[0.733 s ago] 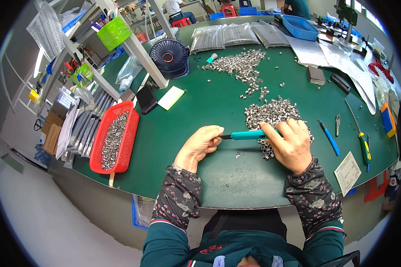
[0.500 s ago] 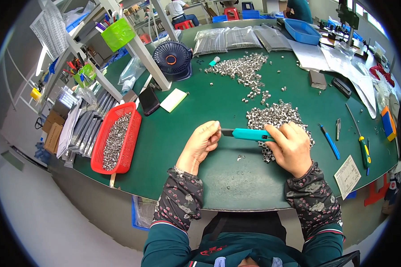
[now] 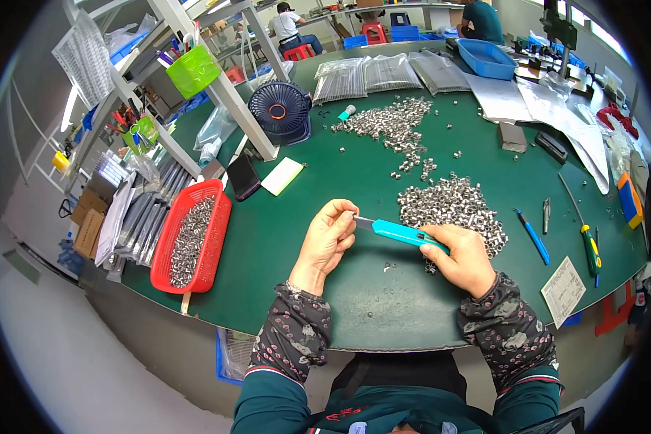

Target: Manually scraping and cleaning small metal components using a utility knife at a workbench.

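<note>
My right hand (image 3: 461,259) is wrapped round the teal handle of a utility knife (image 3: 398,233). The blade points left, its tip at the fingertips of my left hand (image 3: 327,242). Thumb and index finger of that hand pinch a small metal piece, mostly hidden by the fingers; it looks like one of the rings around. Beyond and partly behind the right hand lies a heap of short metal rings (image 3: 448,206). Small loose scraps (image 3: 389,267) lie on the green table (image 3: 369,311) below the knife.
Farther back spreads a second heap of metal rings (image 3: 394,126). At left stands a red basket (image 3: 211,271) holding more rings, near a phone (image 3: 244,177) and a fan (image 3: 281,112). To the right lie a blue-handled tool (image 3: 534,239), a screwdriver (image 3: 592,249) and a paper slip (image 3: 563,291).
The knife has tilted, its handle end now lower and nearer me. My right hand has moved down and slightly left with it. My left hand keeps its pinch in nearly the same place.
</note>
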{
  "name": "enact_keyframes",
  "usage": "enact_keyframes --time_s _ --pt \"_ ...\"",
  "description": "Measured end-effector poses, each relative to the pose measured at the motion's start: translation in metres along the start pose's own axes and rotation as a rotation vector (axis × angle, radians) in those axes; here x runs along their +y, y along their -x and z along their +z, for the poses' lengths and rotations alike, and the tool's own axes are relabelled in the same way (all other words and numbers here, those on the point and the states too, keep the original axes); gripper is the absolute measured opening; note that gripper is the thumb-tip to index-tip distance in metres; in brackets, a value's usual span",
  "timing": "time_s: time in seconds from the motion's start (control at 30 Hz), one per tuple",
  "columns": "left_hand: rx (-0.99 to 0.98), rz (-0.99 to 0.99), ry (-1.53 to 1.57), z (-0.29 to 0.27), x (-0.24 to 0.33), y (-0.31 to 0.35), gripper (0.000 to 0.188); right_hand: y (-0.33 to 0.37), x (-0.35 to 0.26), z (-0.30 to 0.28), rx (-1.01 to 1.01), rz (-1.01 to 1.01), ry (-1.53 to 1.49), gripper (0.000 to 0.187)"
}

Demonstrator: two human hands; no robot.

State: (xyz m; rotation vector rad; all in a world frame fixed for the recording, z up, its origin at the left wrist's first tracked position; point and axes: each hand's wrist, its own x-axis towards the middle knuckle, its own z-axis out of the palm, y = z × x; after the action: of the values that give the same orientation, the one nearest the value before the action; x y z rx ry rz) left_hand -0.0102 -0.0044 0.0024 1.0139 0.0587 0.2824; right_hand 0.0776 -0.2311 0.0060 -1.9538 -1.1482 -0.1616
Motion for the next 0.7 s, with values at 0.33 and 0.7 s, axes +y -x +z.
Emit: enact_keyframes --time_s 0.33,0.7 --pt "0.029 -0.011 -0.051 -0.004 -0.005 0.000 0.012 0.000 -0.010 -0.004 0.073 -0.061 0.227 0.026" --pt "0.109 -0.058 0.058 -0.006 -0.003 0.000 0.016 -0.005 -0.011 -0.006 0.358 -0.226 0.370 0.037"
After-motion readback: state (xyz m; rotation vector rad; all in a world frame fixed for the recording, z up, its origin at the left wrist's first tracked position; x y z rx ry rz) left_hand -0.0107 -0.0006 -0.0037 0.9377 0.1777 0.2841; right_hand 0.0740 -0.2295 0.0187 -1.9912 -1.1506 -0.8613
